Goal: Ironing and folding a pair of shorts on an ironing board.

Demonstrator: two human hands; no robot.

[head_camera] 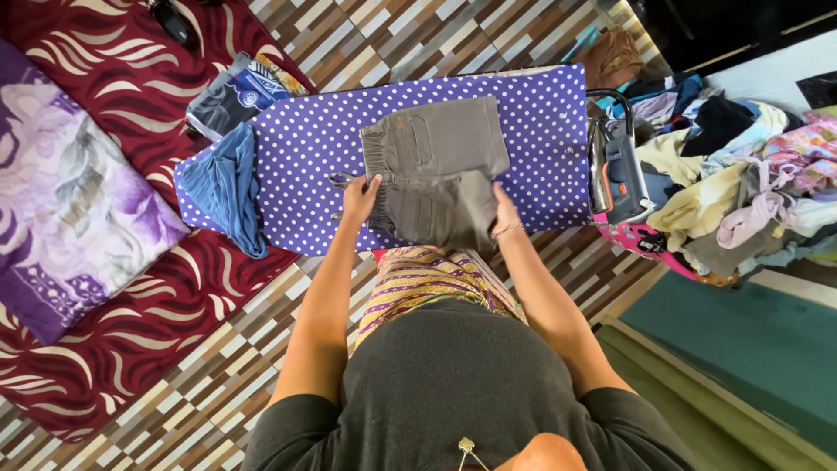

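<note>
A pair of grey shorts (pixel 440 166) lies folded on a purple ironing board with white dots (pixel 540 131). My left hand (pixel 358 199) grips the near left edge of the shorts by the gathered waistband. On the near right edge of the shorts, my right hand (pixel 506 209) presses down; a thin bracelet sits at its wrist. Both arms reach forward over my grey top and striped skirt.
An iron (pixel 615 166) stands at the board's right end. A blue garment (pixel 228 187) drapes over the left end, next to a folded dark printed cloth (pixel 235 92). A heap of mixed clothes (pixel 741 183) lies at right. A dark red patterned mattress with a purple pillow (pixel 61 192) lies at left.
</note>
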